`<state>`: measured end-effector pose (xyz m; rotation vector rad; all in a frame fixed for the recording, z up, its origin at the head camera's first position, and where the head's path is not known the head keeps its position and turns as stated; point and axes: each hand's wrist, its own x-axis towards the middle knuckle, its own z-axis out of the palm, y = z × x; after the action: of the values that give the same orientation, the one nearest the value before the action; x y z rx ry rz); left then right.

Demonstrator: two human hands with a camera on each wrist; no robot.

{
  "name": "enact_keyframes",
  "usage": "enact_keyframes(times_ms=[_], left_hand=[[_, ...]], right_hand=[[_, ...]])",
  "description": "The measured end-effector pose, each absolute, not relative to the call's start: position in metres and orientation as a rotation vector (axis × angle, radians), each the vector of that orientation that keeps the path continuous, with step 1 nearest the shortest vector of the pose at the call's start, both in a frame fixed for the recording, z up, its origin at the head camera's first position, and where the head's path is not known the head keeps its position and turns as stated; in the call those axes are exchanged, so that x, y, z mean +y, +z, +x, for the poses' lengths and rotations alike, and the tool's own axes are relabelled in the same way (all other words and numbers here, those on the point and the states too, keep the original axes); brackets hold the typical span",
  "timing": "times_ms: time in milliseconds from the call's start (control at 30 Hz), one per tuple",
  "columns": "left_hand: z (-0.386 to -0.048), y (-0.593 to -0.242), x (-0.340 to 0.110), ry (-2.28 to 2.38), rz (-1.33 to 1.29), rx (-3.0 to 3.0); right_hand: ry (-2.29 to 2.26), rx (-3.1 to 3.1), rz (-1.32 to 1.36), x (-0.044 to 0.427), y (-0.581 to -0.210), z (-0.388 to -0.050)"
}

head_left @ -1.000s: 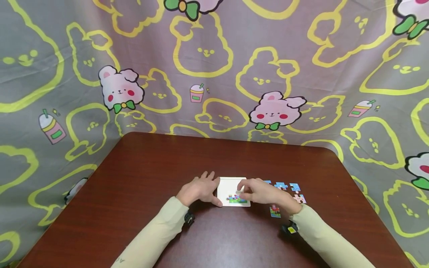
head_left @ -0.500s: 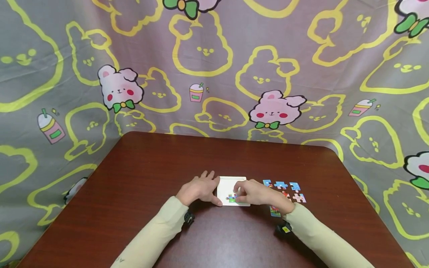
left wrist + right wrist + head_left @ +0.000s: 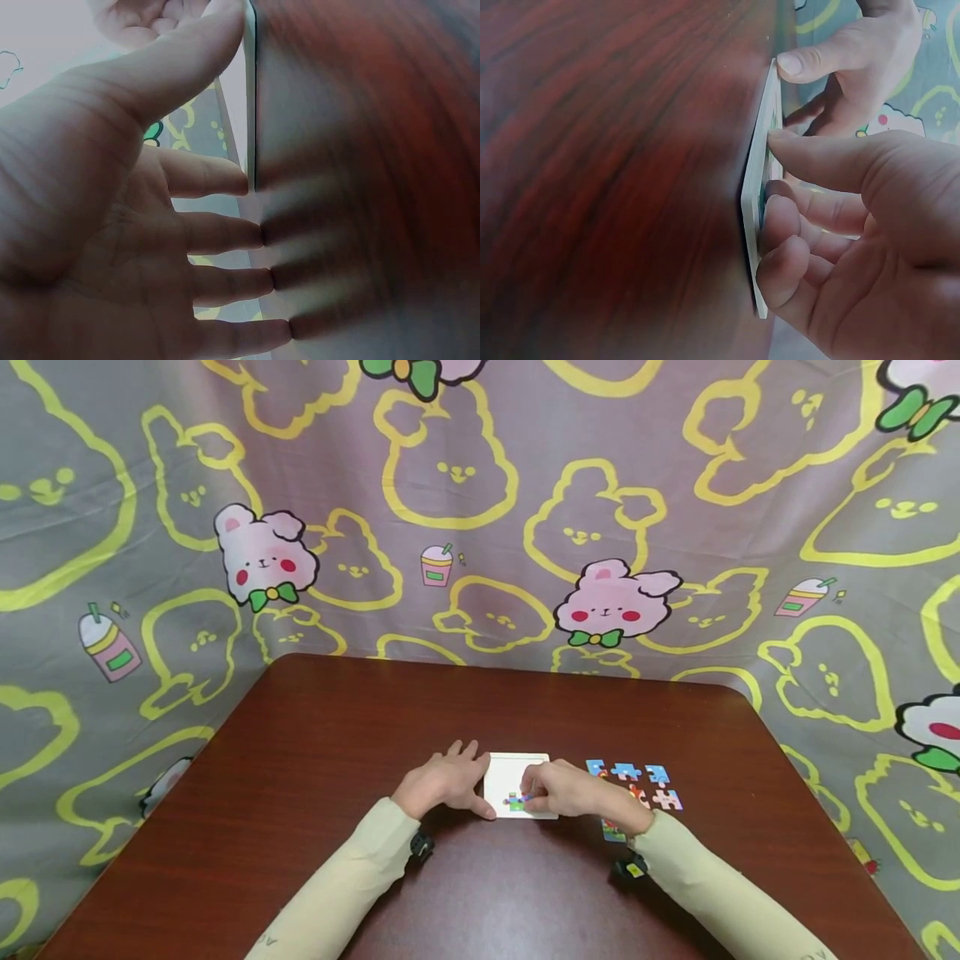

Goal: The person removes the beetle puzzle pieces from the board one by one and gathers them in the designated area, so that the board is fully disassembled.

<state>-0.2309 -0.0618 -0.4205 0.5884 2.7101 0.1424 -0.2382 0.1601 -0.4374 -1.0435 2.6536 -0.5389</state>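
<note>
A white puzzle tray lies flat on the table, with joined puzzle pieces of green, blue and red along its lower part. My left hand rests at the tray's left side, thumb at the near corner and fingers spread straight. In the left wrist view those fingers touch the tabletop and the tray's edge. Over the tray's lower right, my right hand pinches a small puzzle piece, mostly hidden under the fingers. The right wrist view shows its thumb and curled fingers down at the tray.
Loose puzzle pieces lie in rough rows on the table right of the tray, some partly behind the right forearm. The brown table extends around them. A patterned curtain hangs behind the table and along both sides.
My right hand has shifted slightly left over the tray, covering the right part of the joined pieces. The left hand keeps its place at the tray's left side.
</note>
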Motion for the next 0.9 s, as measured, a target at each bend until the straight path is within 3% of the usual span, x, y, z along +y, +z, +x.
enact_keyframes(times_ms=[900], left_hand=[[-0.2306, -0.4234, -0.062, 0.142, 0.609, 2.742]], right_hand=[[-0.691, 2.649, -1.033, 0.1632, -0.4372, -0.2377]])
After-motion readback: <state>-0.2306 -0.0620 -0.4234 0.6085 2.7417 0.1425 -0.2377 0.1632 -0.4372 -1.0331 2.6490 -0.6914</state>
